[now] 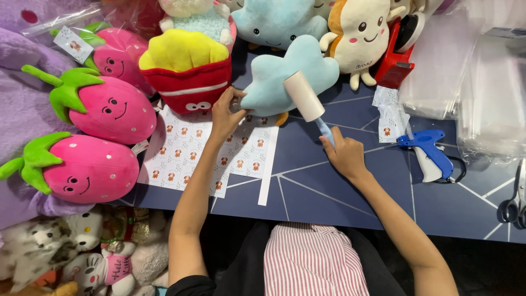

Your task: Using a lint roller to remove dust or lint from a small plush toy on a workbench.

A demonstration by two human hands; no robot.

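Both hands work over a dark blue table (339, 192). Left hand (223, 116) is closed in a pinch on the lower left edge of a light blue cloud plush (279, 77), which lies flat on the table near its far edge. Right hand (344, 156) is closed around the blue handle of a lint roller (304, 96); the white roll rests on the cloud plush, tilted up and away from the hand.

Surrounding items, largest first:
- Three pink strawberry plush toys (107, 107) lie at the left edge.
- A red and yellow fries plush (186, 68) stands just left of the cloud plush.
- A sheet of stickers (183, 151) lies under the left forearm.
- A blue tagging gun (430, 153) lies right of the right hand, well apart.
- Scissors (515, 203) lie at the far right edge.
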